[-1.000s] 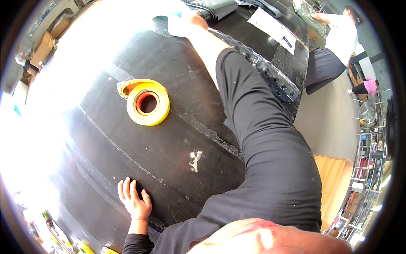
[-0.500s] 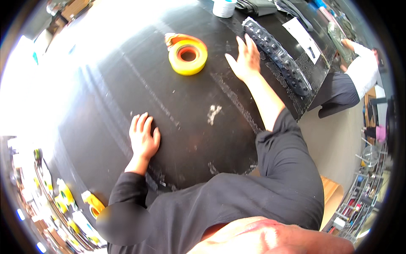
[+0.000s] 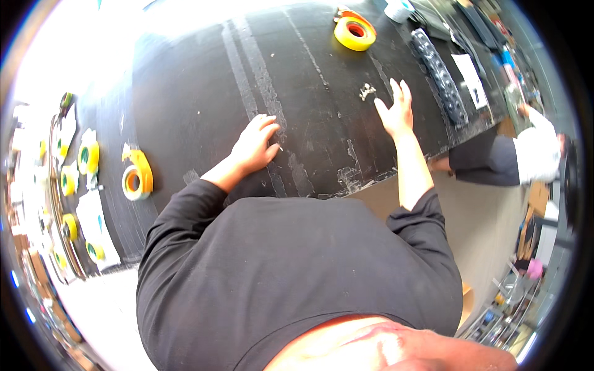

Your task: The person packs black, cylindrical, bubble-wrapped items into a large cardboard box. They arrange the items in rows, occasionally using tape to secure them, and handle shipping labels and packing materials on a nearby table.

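My left hand (image 3: 255,145) rests over the near part of the black table (image 3: 235,80), fingers stretched out, holding nothing. Farther right, my right hand (image 3: 397,111) is spread with its thumb apart and also holds nothing. A small pale scrap (image 3: 367,91) lies just left of its fingertips. Beyond it, toward the far edge, a yellow tape roll (image 3: 355,34) sits in an orange dispenser. Right of my right hand lies a long black knobbly pack (image 3: 440,79) in clear wrap, apart from the fingers.
Another tape roll in a yellow dispenser (image 3: 145,172) lies at the left, near several yellow rolls (image 3: 88,157). A white sheet (image 3: 471,80) is beyond the black pack, and a white spool (image 3: 399,10) stands at the far side. A person in white (image 3: 535,148) works at the right.
The view has swung left and back, so the table things sit farther up and right. My right hand has drawn back from beside the black pack toward my body. Both hands stay empty.
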Demonstrator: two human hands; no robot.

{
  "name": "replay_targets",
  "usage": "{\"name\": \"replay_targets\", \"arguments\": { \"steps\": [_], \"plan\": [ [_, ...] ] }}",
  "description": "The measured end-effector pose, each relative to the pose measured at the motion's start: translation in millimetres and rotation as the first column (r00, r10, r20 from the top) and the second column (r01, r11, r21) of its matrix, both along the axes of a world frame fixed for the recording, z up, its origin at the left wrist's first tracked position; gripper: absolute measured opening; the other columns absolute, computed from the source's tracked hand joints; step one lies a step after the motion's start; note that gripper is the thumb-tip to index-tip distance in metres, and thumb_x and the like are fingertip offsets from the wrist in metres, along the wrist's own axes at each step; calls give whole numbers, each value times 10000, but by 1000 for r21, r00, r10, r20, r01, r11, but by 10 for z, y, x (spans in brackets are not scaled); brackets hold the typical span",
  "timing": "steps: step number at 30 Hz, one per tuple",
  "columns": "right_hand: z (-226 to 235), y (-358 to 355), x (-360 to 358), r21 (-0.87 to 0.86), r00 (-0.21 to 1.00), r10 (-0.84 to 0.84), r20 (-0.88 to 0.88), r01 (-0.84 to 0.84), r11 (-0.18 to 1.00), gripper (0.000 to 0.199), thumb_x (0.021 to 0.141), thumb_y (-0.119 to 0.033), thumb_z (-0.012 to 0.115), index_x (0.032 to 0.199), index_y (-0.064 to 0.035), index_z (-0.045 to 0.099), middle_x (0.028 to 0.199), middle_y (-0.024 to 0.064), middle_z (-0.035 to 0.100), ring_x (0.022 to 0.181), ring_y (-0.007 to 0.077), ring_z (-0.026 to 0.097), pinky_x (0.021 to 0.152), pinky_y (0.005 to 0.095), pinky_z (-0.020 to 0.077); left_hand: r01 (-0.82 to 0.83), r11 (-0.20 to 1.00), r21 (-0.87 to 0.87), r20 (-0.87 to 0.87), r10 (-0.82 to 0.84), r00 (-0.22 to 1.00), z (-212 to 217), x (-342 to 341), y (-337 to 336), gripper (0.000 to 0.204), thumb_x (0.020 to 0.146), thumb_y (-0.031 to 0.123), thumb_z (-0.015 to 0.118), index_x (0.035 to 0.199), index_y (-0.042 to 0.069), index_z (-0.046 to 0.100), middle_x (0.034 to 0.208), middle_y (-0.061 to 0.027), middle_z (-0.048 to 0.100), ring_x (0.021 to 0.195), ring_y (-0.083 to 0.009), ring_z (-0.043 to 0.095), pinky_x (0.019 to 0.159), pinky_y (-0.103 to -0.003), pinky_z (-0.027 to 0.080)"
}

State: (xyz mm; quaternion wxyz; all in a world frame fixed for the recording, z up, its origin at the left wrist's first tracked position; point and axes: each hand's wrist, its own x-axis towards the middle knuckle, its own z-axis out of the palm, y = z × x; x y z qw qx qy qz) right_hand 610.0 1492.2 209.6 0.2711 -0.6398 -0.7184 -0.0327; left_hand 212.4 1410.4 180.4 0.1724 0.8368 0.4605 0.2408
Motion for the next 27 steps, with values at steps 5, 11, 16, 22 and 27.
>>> {"name": "replay_targets", "arguments": {
  "steps": [5, 11, 16, 22, 27],
  "plan": [
    [-117, 1522, -197, -65, 988, -41, 151, 51, 997, 814, 766, -465, 762, 1452, -229, 392, 1545, 215, 189, 1348, 411, 384, 1088, 464, 388, -513, 859, 15, 48, 511, 858, -16, -391, -1160, 367, 763, 94, 707, 1110, 13, 623, 1306, -162, 562, 1263, -361, 481, 1080, -435, 387],
    [-591, 2864, -542, -252, 835, 107, -539, -282, 926, 544, 876, -374, 584, 1358, -132, 520, 1459, 124, 410, 1302, 345, 451, 1044, 516, 416, -986, 77, 149, 54, 995, 86, -146, -63, -3036, 370, 771, 71, 698, 1127, 32, 605, 1250, -163, 596, 1191, -352, 534, 1049, -436, 409],
    [-848, 3905, -1003, -170, 996, -20, -89, 4, 985, 679, 886, -481, 564, 1400, -56, 439, 1452, 193, 418, 1325, 414, 404, 1037, 575, 398, -792, -605, -78, -273, 777, -566, -518, 980, -4534, 453, 784, 139, 704, 1207, 39, 578, 1328, -154, 538, 1274, -317, 466, 1096, -396, 367],
    [-705, 2376, -2849, -186, 541, 522, 659, -555, 811, 825, 888, -561, 582, 1470, -31, 336, 1499, 298, 304, 1371, 481, 306, 1121, 545, 289, -291, -926, -242, -489, 376, -787, -1057, 2470, -5364, 580, 774, 270, 710, 1243, -33, 552, 1234, -258, 586, 1192, -397, 533, 1054, -428, 413],
    [-70, -1364, -3480, -49, -139, 988, 60, -989, -136, 735, 765, -180, 786, 1392, -44, 427, 1457, 245, 356, 1396, 404, 286, 1126, 493, 304, 227, -715, -661, -628, 361, -690, -1756, 3406, -5439, 647, 787, 322, 672, 1272, -79, 524, 1254, -302, 576, 1214, -417, 531, 1015, -423, 430]
  ]
}}
